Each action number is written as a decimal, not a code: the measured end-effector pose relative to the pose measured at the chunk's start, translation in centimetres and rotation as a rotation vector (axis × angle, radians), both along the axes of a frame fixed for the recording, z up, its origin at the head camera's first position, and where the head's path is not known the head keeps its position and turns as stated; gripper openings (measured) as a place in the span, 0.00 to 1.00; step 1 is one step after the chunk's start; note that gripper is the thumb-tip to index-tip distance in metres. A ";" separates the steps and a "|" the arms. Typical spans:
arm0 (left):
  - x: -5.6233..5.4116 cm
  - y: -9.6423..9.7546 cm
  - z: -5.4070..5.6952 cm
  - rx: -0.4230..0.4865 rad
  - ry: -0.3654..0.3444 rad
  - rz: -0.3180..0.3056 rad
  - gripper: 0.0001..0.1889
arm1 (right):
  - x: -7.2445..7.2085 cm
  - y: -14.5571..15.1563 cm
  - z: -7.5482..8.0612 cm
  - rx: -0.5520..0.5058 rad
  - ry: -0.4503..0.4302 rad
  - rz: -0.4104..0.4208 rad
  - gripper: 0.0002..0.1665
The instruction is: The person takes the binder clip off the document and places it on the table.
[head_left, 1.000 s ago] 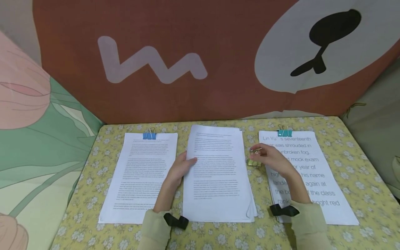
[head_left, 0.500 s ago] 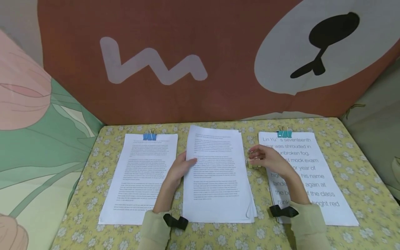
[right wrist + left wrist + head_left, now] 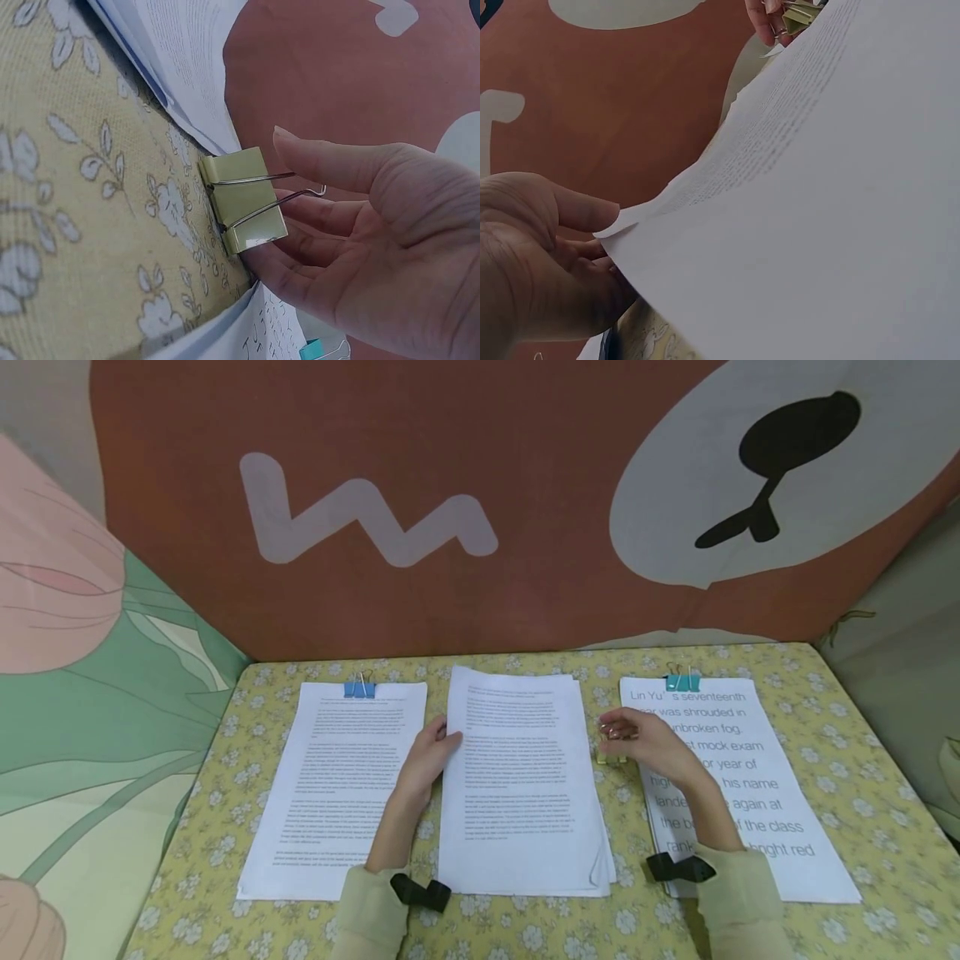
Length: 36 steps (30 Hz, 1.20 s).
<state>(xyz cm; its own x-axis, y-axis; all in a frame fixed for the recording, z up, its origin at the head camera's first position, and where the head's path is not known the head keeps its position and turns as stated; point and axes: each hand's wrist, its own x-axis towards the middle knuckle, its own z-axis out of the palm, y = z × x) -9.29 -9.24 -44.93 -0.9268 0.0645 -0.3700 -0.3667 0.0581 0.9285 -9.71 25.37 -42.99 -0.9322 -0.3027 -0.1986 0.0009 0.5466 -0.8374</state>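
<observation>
My left hand point(image 3: 427, 760) pinches the left edge of the middle stack of printed paper point(image 3: 517, 793). In the left wrist view, the thumb lies over the sheet's edge and the other fingers are partly hidden behind it. To the right of that stack, my right hand point(image 3: 660, 747) holds a yellow-green binder clip point(image 3: 247, 199). Its fingers curl behind the clip around the wire handles, and the thumb is raised beside them. The clip is apart from the paper, low over the tablecloth; whether it touches the cloth I cannot tell.
On the left lies a paper stack point(image 3: 337, 810) with a blue binder clip point(image 3: 360, 687) at its top. A large-print stack point(image 3: 795, 827) with a teal binder clip point(image 3: 683, 682) lies under my right forearm. Flowered cloth point(image 3: 540, 935) covers the table; a brown backdrop point(image 3: 555, 593) rises behind.
My left thumb has slid slightly left towards the paper's edge, and the top of the sheets has dropped a little. My right fingers have shifted on the yellow-green binder clip, staying in the same place.
</observation>
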 end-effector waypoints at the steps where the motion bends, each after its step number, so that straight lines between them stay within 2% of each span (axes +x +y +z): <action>1: -0.1 0.0 0.0 -0.002 -0.007 0.016 0.25 | 0.0 0.0 0.0 0.003 0.004 -0.001 0.28; 6: -0.2 -0.1 0.1 -0.013 -0.006 0.046 0.24 | 0.0 0.0 0.0 0.034 0.019 -0.008 0.27; 13: -0.1 -0.2 0.0 0.002 0.027 0.041 0.23 | -0.1 -0.1 0.0 0.073 0.014 -0.023 0.27; 19: 0.0 -0.3 0.0 0.007 0.028 0.045 0.23 | -0.2 0.0 -0.1 0.086 0.014 -0.022 0.26; 26: 0.0 -0.6 -0.1 0.017 0.028 0.102 0.24 | 0.0 -0.2 -0.2 0.069 0.018 -0.009 0.27; 32: 0.1 -1.2 1.1 0.055 0.089 0.161 0.28 | 0.1 -0.3 -0.2 0.079 0.058 0.011 0.25; 36: 0.3 -1.5 2.4 0.032 0.148 0.191 0.28 | 0.3 -0.3 0.4 0.131 0.107 0.000 0.26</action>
